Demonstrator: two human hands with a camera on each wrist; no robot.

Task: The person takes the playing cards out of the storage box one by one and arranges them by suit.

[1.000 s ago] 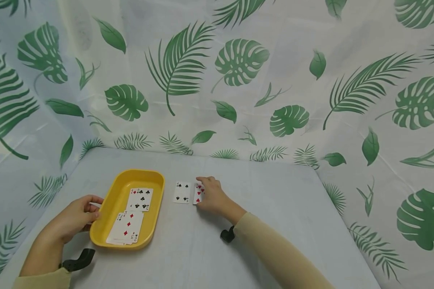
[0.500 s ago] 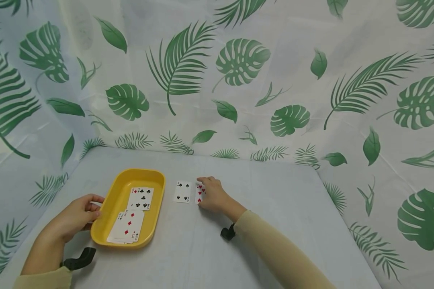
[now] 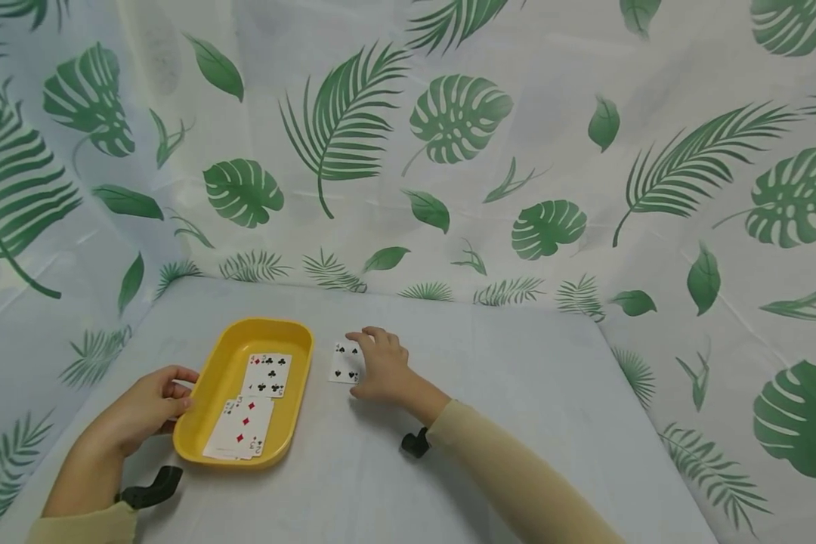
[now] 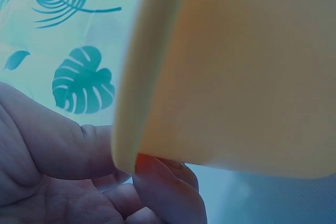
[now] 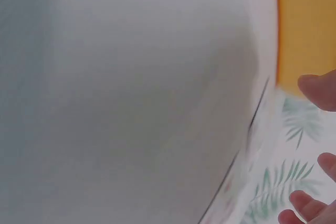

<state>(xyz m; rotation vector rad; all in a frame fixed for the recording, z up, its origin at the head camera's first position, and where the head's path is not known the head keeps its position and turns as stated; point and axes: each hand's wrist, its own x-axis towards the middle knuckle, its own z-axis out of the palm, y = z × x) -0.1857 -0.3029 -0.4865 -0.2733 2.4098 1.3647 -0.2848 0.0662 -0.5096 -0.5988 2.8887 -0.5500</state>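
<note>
Right hand point(image 3: 379, 368) shifted left since a second ago, off red heart card, now over four of spades point(image 3: 343, 363) on tabletop point(image 3: 517, 393); heart card hidden beneath hand, likely being slid onto spades card. Fingers loosely curved, resting on cards, firm hold unclear. Left hand point(image 3: 146, 408) gripping rim of yellow tray point(image 3: 207, 393), unchanged. Club and diamond cards point(image 3: 251, 408) inside tray.

face-up spade card point(image 3: 343, 364) flat on grey table, just right of yellow tray point(image 3: 204, 423) holding face-up cards point(image 3: 241, 427)
</note>
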